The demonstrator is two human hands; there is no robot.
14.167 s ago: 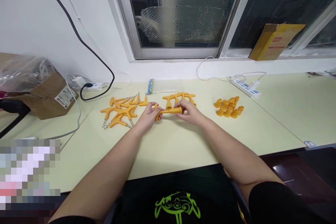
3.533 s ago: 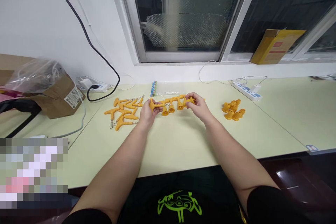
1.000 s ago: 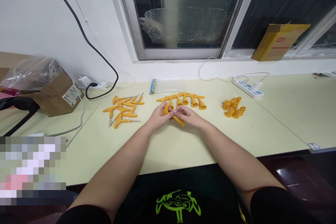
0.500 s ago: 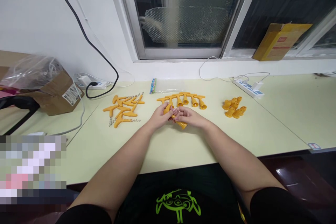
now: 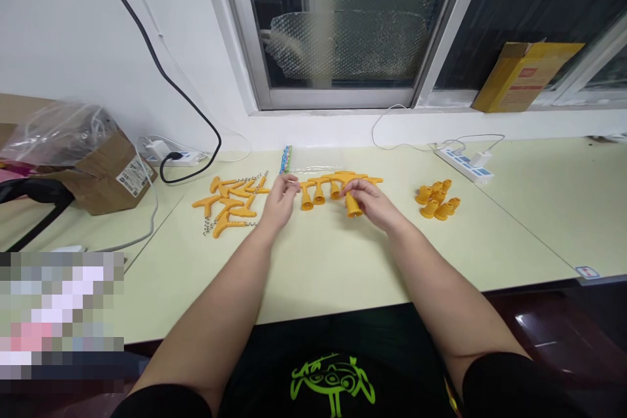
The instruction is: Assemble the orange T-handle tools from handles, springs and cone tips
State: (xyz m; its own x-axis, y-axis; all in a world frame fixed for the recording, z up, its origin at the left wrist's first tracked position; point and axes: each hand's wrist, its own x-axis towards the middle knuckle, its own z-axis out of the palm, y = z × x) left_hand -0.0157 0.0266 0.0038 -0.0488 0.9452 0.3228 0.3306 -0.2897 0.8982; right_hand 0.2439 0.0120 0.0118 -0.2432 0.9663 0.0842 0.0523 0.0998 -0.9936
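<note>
My right hand (image 5: 375, 204) grips an orange-yellow corkscrew (image 5: 353, 206), its T-handle up and its flared cone pointing down, just in front of the row. My left hand (image 5: 281, 201) hovers by the row's left end, fingers loosely curved and nothing visible in them. Several assembled corkscrews (image 5: 319, 192) stand side by side along the back, handles up; my right hand hides part of that row. Left of my left hand lies a pile of T-handles with bare metal spirals (image 5: 230, 204). Over on the right, several loose flared cones (image 5: 430, 209) stand in a cluster.
Behind the row lies a clear plastic bag (image 5: 313, 159) with a coloured edge. Power strips sit at the back right (image 5: 463, 163) and back left (image 5: 183, 158). A cardboard box (image 5: 110, 176) stands at the left, and a yellow carton (image 5: 524, 78) leans on the window.
My hands have parted: the left has moved left and released the corkscrew, while the right has carried it up and right to the row, upright.
</note>
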